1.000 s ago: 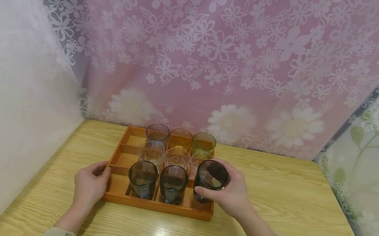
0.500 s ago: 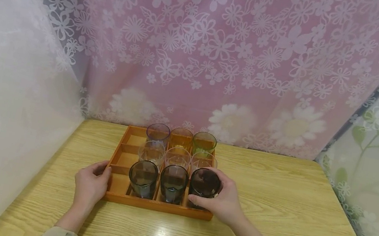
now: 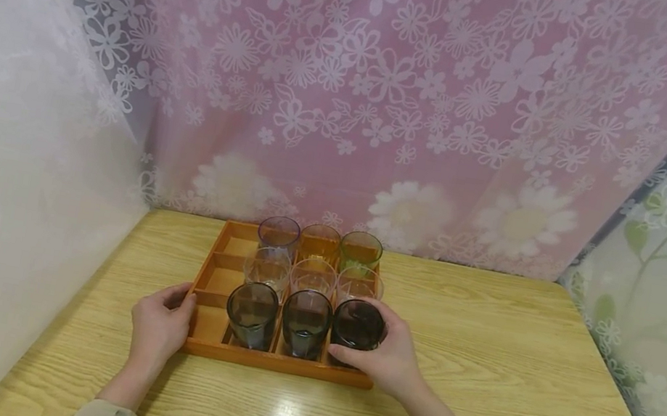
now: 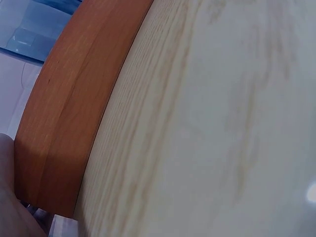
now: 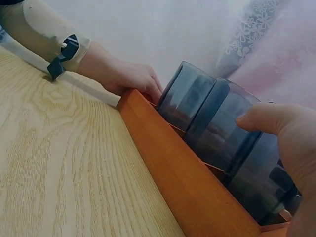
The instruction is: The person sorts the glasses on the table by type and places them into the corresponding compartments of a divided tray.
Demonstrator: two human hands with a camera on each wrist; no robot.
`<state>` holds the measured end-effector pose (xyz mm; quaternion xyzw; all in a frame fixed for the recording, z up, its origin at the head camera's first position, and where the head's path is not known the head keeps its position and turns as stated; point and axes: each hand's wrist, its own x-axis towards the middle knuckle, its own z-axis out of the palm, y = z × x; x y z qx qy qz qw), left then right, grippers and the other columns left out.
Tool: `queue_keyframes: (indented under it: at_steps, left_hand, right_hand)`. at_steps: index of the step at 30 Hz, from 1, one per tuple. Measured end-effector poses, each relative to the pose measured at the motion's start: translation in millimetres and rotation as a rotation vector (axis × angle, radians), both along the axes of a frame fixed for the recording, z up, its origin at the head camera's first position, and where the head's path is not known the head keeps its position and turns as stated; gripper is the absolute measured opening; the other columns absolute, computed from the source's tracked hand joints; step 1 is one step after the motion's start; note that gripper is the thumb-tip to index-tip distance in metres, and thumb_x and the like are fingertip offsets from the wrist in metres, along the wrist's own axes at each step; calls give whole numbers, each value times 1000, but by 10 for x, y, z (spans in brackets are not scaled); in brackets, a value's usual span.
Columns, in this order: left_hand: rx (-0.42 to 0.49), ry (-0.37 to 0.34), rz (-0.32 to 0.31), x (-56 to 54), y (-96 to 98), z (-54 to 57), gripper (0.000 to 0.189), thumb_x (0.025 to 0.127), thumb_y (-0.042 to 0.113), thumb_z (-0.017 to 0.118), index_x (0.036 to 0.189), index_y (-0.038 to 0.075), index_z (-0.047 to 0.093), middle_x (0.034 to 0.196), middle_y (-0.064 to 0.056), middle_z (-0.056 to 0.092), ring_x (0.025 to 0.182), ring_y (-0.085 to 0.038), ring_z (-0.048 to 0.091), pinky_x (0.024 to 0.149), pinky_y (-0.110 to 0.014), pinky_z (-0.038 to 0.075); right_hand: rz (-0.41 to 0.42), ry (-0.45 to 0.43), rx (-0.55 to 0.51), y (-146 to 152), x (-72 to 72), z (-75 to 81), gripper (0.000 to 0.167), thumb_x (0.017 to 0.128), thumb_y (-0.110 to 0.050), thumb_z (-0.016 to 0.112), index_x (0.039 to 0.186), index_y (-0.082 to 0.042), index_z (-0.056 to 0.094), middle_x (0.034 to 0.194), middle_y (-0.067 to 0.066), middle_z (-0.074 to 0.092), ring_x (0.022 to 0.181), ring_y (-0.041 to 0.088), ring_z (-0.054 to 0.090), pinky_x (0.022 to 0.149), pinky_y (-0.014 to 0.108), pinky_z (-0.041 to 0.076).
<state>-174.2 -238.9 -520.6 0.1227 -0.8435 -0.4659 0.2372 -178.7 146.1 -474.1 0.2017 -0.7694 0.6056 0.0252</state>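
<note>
A wooden compartment tray (image 3: 279,362) holds rows of glasses. In its front row stand two dark grey glasses (image 3: 251,316) (image 3: 305,325), with a third dark glass (image 3: 357,326) at the right end. My right hand (image 3: 391,354) grips this third glass, thumb in front and fingers round its far side; it sits down in the front right compartment. At the tray's left side, my left hand (image 3: 160,323) holds the edge near the front corner. The right wrist view shows the right thumb (image 5: 266,117) against the glass, and the left hand (image 5: 131,79) at the far corner.
Behind stand clear glasses (image 3: 267,270) in the middle row. The back row has a blue-rimmed glass (image 3: 279,234), an amber glass (image 3: 319,242) and a green glass (image 3: 361,249). A wood-grain table (image 3: 472,327) lies below, with floral curtains (image 3: 352,93) around it.
My right hand has lowered the third dark glass into the front right compartment, moving slightly left and towards me. My left hand has stayed at the tray's edge.
</note>
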Motion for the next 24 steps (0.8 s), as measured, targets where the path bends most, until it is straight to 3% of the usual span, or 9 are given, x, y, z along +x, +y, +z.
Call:
queue_keyframes:
  at_steps: [6,16,20,24]
  left_hand:
    - [-3,13,-10,4,-14,31,23,98,7,72,118,-3,79,105,-18,78,95,-33,76,68,-7,46]
    - [-12,-21,-21,8,-53,20,24,99,9,71,119,-4,78,108,-20,78,99,-34,75,71,-10,47]
    - [-22,-27,-40,3,-86,28,24,99,10,72,119,-3,78,108,-19,78,99,-33,75,72,-10,47]
    - [-43,-57,-86,-16,-124,83,27,101,14,73,121,-3,77,109,-19,78,102,-33,74,79,-21,53]
  right_hand:
    - [-31,-3,8,-5,17,-19,76,71,-15,101,138,-18,65,128,4,69,116,26,68,94,42,57]
    - [-83,-17,102,4,80,40,90,69,-27,103,146,-15,58,132,4,66,120,26,65,100,55,51]
    - [-72,1,109,63,88,91,92,72,-26,101,150,-11,54,138,6,63,128,26,60,111,57,43]
    - [-55,44,101,167,87,150,84,80,-21,96,150,-9,52,145,5,59,136,26,54,115,50,40]
